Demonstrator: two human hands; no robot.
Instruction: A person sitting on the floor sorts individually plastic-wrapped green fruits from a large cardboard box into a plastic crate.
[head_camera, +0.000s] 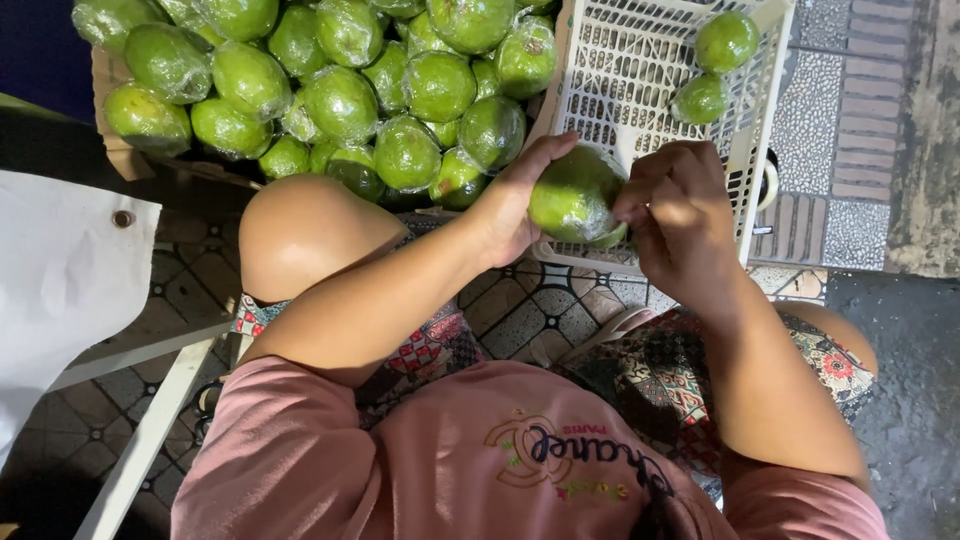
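Above the basket (655, 75) rim, left hand (515, 205) gripping wrapped green fruit (572, 195), right hand (675, 215) fingers pinching its wrap

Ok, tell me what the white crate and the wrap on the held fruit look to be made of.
White crate: looks like moulded plastic, matte, judging by its even lattice of slots. Wrap on the green fruit held between the left hand and right hand: seemingly thin clear plastic film, glossy and crinkled, catching highlights.
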